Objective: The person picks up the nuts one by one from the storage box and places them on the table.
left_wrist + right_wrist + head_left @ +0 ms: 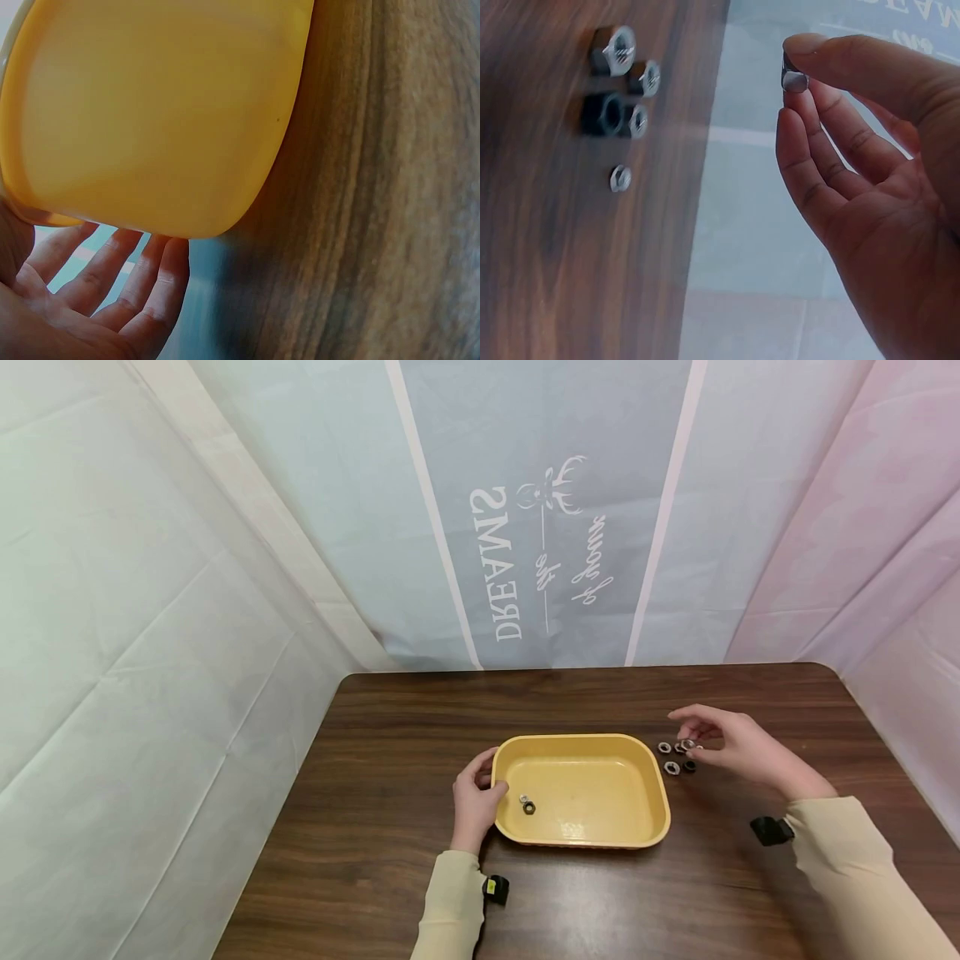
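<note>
A yellow rectangular tray (581, 839) stands on the table. My left hand (476, 800) grips its left end, thumb over the rim and fingers along the outer wall, as the left wrist view also shows. Inside the tray lie a small silver nut (523, 798) and a darker brass-toned nut (529, 808). To the right of the tray, my right hand (738, 747) pinches a silver nut (795, 81) between thumb and fingertips, above the table. Near it on the wood are several nuts: a large silver one (615, 51), a black one (602, 114) and a small flanged one (620, 178) among them.
The dark wood-grain table (382, 760) ends at a hanging printed cloth (555, 410) behind it. Pale cloth (150, 635) hangs on the left, with more on the right. A black wrist camera (771, 831) sits by the right cuff, another (497, 889) by the left.
</note>
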A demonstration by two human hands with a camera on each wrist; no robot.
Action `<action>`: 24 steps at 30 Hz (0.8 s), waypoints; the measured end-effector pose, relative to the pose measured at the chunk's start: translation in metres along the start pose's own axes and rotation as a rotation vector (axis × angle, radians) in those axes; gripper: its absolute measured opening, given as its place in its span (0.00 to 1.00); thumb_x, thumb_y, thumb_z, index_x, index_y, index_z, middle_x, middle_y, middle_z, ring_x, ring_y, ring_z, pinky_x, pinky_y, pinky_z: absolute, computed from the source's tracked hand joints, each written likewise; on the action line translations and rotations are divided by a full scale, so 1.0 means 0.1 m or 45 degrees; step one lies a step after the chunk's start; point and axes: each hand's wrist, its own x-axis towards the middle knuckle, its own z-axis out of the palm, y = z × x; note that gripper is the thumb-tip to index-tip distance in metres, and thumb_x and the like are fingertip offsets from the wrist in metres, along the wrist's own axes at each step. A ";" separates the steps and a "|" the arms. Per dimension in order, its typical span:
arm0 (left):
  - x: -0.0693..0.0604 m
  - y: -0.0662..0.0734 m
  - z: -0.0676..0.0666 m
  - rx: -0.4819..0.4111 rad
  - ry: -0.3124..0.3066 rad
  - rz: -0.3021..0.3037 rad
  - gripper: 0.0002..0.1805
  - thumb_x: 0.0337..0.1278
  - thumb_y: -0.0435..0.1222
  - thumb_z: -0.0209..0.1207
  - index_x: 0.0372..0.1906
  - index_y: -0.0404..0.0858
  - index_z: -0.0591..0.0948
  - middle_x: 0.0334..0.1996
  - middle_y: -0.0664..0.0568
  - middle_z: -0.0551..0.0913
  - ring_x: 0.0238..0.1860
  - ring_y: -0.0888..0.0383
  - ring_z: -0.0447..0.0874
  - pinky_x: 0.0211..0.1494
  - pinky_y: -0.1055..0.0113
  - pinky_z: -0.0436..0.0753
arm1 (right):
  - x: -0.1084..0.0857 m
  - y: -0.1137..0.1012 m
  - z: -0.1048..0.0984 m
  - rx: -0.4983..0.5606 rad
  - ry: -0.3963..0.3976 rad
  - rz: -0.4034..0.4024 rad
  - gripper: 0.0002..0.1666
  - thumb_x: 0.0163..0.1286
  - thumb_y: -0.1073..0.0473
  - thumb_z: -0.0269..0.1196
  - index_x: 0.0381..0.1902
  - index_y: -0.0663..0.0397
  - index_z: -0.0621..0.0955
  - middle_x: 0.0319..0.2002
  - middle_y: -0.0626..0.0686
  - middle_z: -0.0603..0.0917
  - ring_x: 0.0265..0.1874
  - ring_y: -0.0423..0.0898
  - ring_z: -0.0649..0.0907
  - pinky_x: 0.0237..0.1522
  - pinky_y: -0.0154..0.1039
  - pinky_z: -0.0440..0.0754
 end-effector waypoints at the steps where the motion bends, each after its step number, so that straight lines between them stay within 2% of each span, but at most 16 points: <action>1: 0.00 0.00 0.00 0.001 0.000 -0.001 0.31 0.40 0.21 0.59 0.54 0.47 0.82 0.42 0.47 0.83 0.34 0.55 0.81 0.30 0.65 0.82 | -0.02 0.02 0.00 -0.005 0.008 0.000 0.35 0.47 0.77 0.70 0.55 0.56 0.76 0.33 0.47 0.82 0.33 0.42 0.81 0.38 0.35 0.80; 12: 0.01 -0.01 0.00 -0.012 0.000 -0.014 0.31 0.40 0.20 0.60 0.54 0.46 0.82 0.42 0.48 0.83 0.35 0.54 0.81 0.32 0.64 0.82 | -0.25 0.20 -0.02 -0.040 0.054 0.029 0.36 0.44 0.79 0.71 0.53 0.56 0.77 0.32 0.45 0.81 0.32 0.40 0.80 0.35 0.27 0.77; 24: 0.00 0.01 -0.01 -0.012 -0.003 -0.004 0.31 0.40 0.21 0.59 0.54 0.47 0.82 0.42 0.47 0.83 0.34 0.55 0.81 0.30 0.65 0.82 | -0.40 0.35 0.07 -0.049 0.055 0.115 0.33 0.45 0.78 0.70 0.53 0.61 0.77 0.31 0.46 0.81 0.31 0.40 0.80 0.34 0.30 0.78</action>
